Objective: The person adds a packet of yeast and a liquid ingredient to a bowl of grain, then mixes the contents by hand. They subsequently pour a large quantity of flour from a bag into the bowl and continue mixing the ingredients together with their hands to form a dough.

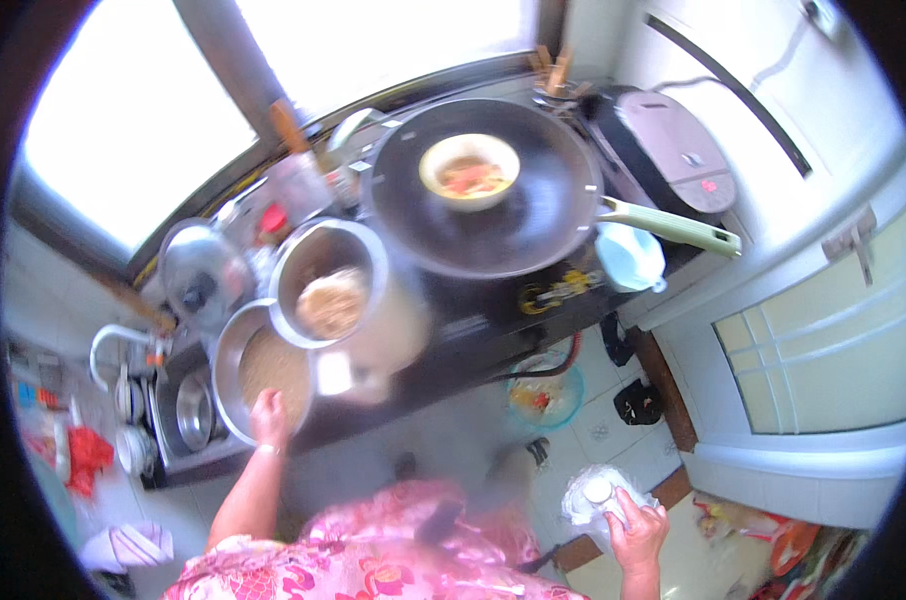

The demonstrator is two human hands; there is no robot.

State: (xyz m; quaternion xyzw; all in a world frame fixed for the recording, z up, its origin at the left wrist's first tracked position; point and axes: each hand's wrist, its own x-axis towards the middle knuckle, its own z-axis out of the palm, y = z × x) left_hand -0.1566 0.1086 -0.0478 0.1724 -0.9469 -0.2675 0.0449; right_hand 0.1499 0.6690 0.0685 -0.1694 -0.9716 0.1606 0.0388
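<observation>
My left hand is at the near side of a wide metal bowl, its fingers over the brownish, grainy contents. Blur hides whether those fingers pinch anything or grip the rim. My right hand, held low and away from the counter, grips a crumpled clear plastic bag with a round white object in or against it. A tall round pot stands beside the bowl, with a pale brown mass inside.
A large wok on the stove holds a bowl of food; its green handle juts right. A light-blue vessel sits near the counter edge. The sink is left. On the floor are a basin and a black bag.
</observation>
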